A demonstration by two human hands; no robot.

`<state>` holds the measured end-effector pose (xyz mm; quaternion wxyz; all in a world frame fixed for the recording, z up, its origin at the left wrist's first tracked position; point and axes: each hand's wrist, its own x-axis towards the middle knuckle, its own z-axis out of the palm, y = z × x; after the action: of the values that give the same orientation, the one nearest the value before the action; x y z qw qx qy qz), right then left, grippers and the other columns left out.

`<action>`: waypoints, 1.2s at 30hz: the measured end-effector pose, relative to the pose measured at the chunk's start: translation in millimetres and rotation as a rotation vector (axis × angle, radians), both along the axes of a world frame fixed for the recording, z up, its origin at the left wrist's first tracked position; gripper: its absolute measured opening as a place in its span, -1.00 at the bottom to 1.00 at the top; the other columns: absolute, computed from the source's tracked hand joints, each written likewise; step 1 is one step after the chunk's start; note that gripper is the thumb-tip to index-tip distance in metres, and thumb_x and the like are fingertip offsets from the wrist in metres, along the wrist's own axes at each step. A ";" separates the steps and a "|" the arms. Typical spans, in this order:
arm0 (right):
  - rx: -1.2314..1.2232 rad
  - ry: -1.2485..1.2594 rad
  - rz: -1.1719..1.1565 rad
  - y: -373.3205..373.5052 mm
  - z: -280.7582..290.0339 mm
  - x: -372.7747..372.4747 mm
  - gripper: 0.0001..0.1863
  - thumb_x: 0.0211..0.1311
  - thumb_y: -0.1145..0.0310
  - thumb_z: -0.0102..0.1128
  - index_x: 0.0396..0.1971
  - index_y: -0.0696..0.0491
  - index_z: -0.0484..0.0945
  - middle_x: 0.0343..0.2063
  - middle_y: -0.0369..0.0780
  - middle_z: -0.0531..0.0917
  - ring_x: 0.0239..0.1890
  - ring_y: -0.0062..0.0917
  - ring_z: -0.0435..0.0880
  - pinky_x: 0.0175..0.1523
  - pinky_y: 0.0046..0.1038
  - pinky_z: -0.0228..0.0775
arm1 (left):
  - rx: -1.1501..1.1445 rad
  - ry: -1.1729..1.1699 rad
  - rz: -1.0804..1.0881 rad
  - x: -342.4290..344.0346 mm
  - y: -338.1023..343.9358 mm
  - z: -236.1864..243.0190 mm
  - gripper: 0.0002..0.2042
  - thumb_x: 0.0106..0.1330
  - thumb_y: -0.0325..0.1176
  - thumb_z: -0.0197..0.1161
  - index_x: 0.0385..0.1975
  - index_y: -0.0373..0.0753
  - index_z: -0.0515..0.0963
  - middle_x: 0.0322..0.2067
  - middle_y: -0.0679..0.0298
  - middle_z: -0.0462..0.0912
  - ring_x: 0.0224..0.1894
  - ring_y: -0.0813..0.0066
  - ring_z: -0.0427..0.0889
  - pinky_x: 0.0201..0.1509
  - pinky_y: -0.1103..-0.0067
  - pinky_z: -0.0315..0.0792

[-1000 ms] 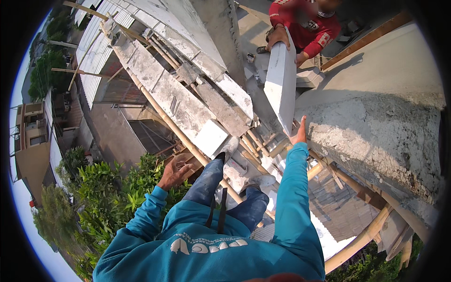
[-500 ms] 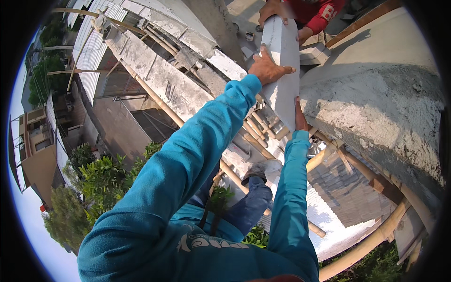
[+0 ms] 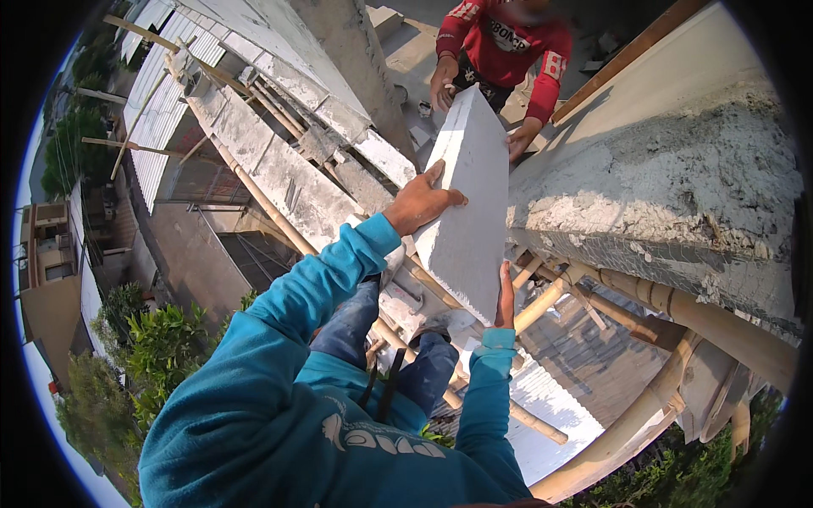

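Observation:
A large white lightweight building block [image 3: 470, 190] is tilted in the air in front of me, its long edge pointing away. My left hand [image 3: 423, 201] grips its left edge, thumb on the broad face and fingers on the narrow side. Lower on the right, my right hand [image 3: 506, 296] presses against the block's near right edge; some of its fingers are hidden behind it. At the far end a co-worker [image 3: 508, 46] in a red sweatshirt has a hand on either side of the same block.
A rough plastered concrete ledge [image 3: 652, 186] runs along the right. Bamboo poles [image 3: 622, 440] and a worn plank [image 3: 279, 161] form scaffolding around my legs. Far below lie a corrugated metal roof [image 3: 550, 415], a courtyard [image 3: 190, 254] and trees [image 3: 169, 347].
The block has come toward me and slightly left, with both my hands still on it. More of the co-worker shows, still holding the far end.

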<state>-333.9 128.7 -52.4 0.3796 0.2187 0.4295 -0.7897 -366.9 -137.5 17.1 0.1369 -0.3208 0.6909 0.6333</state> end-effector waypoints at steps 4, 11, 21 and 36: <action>0.003 -0.090 -0.027 -3.0 4.3 35.9 -0.36 0.37 -0.06 0.09 0.19 0.19 0.39 -0.01 -0.15 0.59 -0.04 -0.44 0.62 0.05 -0.46 0.48 | -0.068 -0.129 -0.102 52.2 20.2 32.8 -0.03 -0.07 -0.10 0.39 0.42 -0.29 0.12 0.03 -0.08 0.59 0.02 0.15 0.63 0.17 0.51 0.42; 0.059 -0.224 -0.021 13.4 13.4 129.5 -0.40 0.39 0.02 0.07 0.17 0.23 0.38 -0.02 -0.08 0.60 -0.07 -0.37 0.65 0.04 -0.43 0.51 | 0.013 -0.349 -0.220 108.0 39.7 47.3 -0.08 0.00 -0.11 0.38 0.40 -0.32 0.16 0.05 -0.07 0.58 0.09 0.17 0.58 0.23 0.51 0.37; 0.137 -0.363 0.051 76.0 5.8 184.0 -0.49 0.37 0.08 0.07 0.11 0.20 0.42 -0.12 -0.13 0.63 -0.12 -0.43 0.66 -0.03 -0.45 0.53 | -0.019 -0.050 -0.731 182.1 55.0 -22.0 -0.53 0.29 -0.26 0.17 0.21 -0.22 0.41 0.08 -0.05 0.50 0.12 0.17 0.51 0.22 0.43 0.38; 0.001 -0.402 -0.243 79.6 -42.0 227.3 -0.60 0.37 0.11 0.06 -0.02 0.12 0.50 -0.24 -0.23 0.63 -0.20 -0.54 0.64 -0.10 -0.52 0.51 | 0.738 -0.519 -0.028 202.7 60.8 -83.1 -0.63 0.37 -0.25 0.13 0.10 -0.29 0.46 -0.10 0.24 0.59 -0.08 0.44 0.59 0.01 0.55 0.46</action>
<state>-106.6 208.3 -94.3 0.3596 0.4220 0.3159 -0.7699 -164.2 -76.7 -66.0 0.4196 -0.3892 0.3660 0.7338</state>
